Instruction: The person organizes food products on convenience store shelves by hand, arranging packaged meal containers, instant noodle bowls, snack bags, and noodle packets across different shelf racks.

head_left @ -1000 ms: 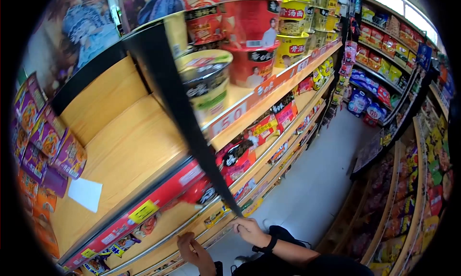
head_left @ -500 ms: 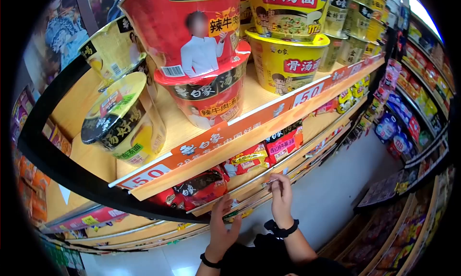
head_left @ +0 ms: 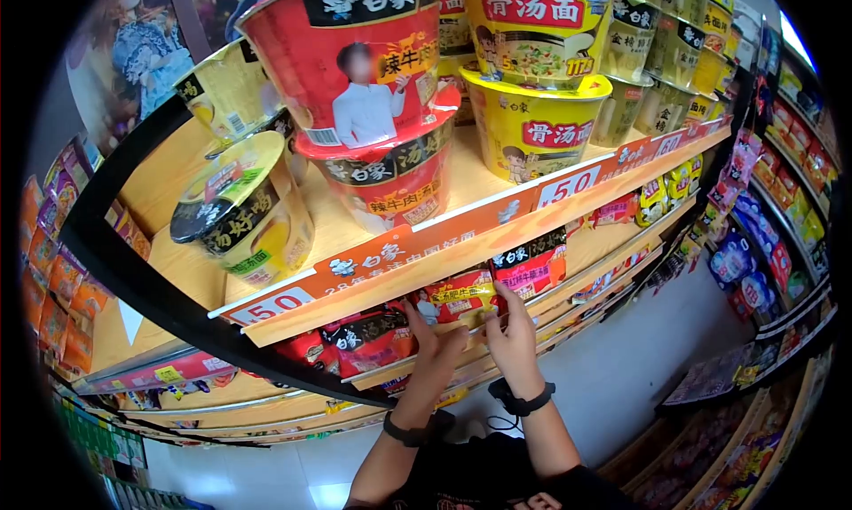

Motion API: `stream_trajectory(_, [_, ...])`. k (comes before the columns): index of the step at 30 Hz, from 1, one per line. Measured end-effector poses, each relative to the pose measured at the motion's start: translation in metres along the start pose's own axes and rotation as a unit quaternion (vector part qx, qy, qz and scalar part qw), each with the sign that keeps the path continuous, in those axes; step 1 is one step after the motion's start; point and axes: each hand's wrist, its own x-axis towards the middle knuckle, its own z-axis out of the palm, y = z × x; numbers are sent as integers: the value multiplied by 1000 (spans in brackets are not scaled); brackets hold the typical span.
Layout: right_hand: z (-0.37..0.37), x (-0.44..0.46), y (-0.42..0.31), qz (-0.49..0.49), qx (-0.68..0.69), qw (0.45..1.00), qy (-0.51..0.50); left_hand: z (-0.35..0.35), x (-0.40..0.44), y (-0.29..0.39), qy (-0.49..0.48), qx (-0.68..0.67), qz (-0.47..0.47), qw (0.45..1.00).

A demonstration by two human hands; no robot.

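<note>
A red and yellow instant noodle packet [head_left: 460,299] lies on the lower shelf, under the cup noodle shelf. My left hand [head_left: 433,355] is at its left end, fingers against the side and thumb along the front. My right hand [head_left: 513,340] grips its right end between thumb and fingers. Some fingertips are hidden behind the packet. To the left sits a red and black noodle packet [head_left: 368,340]; a pink and black packet [head_left: 531,261] lies to the right.
Above my hands, a shelf edge with an orange price strip [head_left: 390,254] juts out. On it stand red noodle cups [head_left: 390,190], yellow cups [head_left: 541,124] and a tilted pale yellow cup [head_left: 257,213]. Another stocked rack [head_left: 763,244] stands across the aisle at right.
Both hands have moved up and inward to the lower shelf and now take the red and yellow noodle packet by its ends. The view has shifted slightly.
</note>
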Motion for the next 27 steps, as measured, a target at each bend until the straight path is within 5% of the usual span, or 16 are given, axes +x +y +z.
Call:
stream_trajectory(7, [8, 4, 5, 18, 5, 1000, 2, -1, 10, -34, 44, -55, -68, 995])
stream_trajectory(12, [11, 6, 8, 13, 85, 996, 14, -7, 15, -42, 5, 84, 61, 995])
stream_trajectory(16, [8, 5, 1, 47, 168, 985, -9, -2, 5, -29, 13, 25, 36, 999])
stream_trajectory(21, [6, 3, -3, 64, 296, 953, 15, 5, -7, -16, 2, 123, 193, 973])
stream_trajectory(27, [5, -4, -9, 58, 335, 940, 33, 18, -38, 21, -4, 165, 168, 972])
